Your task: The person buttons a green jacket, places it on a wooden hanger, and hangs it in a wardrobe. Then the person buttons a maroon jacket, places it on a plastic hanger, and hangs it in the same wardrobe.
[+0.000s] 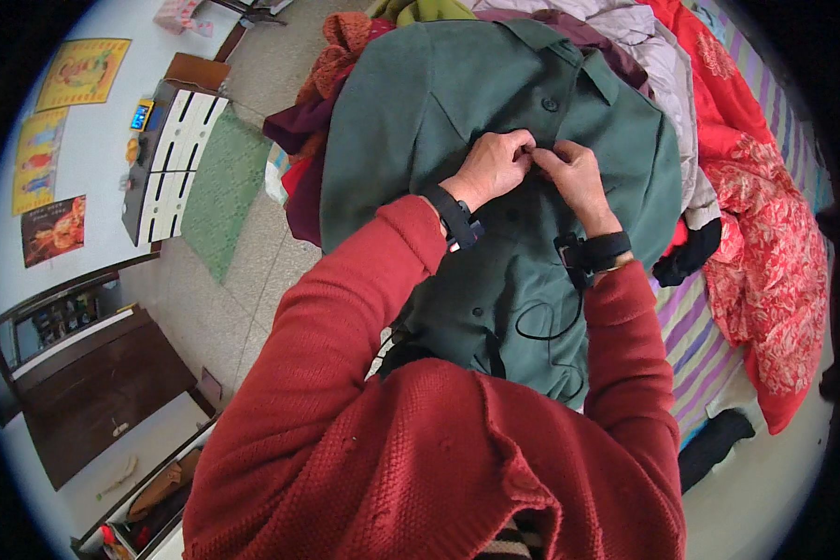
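A dark green collared coat (385, 140) lies spread in front of me, its collar at the far end. My left hand (493, 164) and my right hand (575, 175) meet at its front placket below the top button (549, 104); both pinch the coat's edge between thumb and fingers. Whatever sits between the fingertips is hidden. Two more buttons show nearer me, one of them a lower button (477, 312). Each wrist wears a black strap, and a thin black cable (547, 338) lies looped on the coat near the right one.
Heaped clothes surround the coat, among them an orange knitted garment (332, 56) and a pale jacket (619, 24). A red patterned quilt (777, 231) lies at the right on a striped bed sheet (689, 343). A white-fronted drawer cabinet (182, 154) stands at the left wall beside a green mat (224, 189).
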